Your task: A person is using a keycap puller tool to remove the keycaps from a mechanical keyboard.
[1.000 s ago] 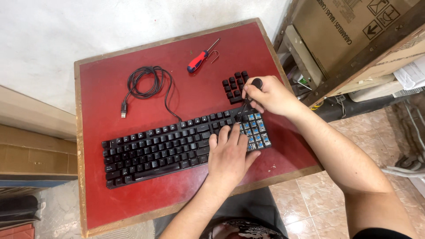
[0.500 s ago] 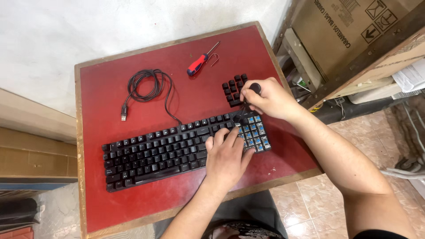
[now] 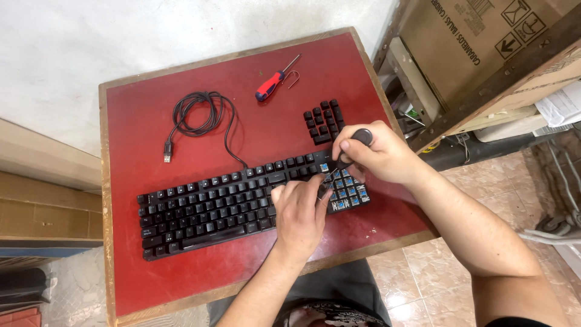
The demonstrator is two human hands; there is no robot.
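Black mechanical keyboard, centre of red table; right-end keycaps off, blue switches bared. Left hand flat, pressing keyboard. Right hand pinching black keycap puller. Beside: removed keycaps, coiled cable, red screwdriver.

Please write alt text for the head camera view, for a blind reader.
The right hand holds a black keycap puller over a black keyboard whose right end shows blue switches, while the left hand steadies it. Removed keycaps and a screwdriver lie on the red table.

Left hand lies flat, right hand pinched shut.
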